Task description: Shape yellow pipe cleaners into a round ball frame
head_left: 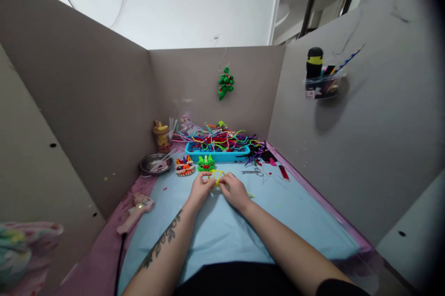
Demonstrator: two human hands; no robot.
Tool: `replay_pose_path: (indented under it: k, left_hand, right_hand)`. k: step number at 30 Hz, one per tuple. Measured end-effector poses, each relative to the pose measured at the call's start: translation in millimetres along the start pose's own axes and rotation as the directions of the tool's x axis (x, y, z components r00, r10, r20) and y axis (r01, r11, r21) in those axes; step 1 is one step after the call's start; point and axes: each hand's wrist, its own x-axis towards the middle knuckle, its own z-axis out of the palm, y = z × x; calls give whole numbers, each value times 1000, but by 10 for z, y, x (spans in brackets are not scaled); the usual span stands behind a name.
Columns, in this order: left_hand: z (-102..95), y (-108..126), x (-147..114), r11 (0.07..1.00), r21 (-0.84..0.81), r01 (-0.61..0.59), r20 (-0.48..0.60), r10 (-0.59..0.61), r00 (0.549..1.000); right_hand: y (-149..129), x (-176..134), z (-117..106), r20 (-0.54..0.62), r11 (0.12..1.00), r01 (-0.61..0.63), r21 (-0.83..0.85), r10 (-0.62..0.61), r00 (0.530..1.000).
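Pinching yellow wire (217,182) in left hand (201,187) and right hand (236,190); likely bending it; probably calling next for steady fingers; with green toy (206,163) at eleven o'clock.

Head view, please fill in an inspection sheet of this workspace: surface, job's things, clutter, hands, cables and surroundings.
Surface: blue sheet over pink cloth, small red scraps on top.
Job's things: yellow piece between the hands; fine detail too small to tell.
Clutter: blue tray heaped with coloured stems; scissors right of the hands; orange figure, green figure and metal bowl left of the tray's middle.
Hands: left hand and right hand both pinch the yellow piece.
Cables: black cord from the pink tool.
Surroundings: grey panels on three sides; green ornament hanging at the back.
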Motion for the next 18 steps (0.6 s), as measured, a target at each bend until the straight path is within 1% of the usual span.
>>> replay_pose_path:
  k: [11,18]
  left_hand:
    - [17,33,-21,999,-42,29,46,-27,999]
    - [21,71,-46,998,-20,65,40,-64,997]
  right_hand:
    - [-10,-4,12,-22,1000,-19,15,20,1000]
    - [-21,8,18,-30,998,-30,55,32,999]
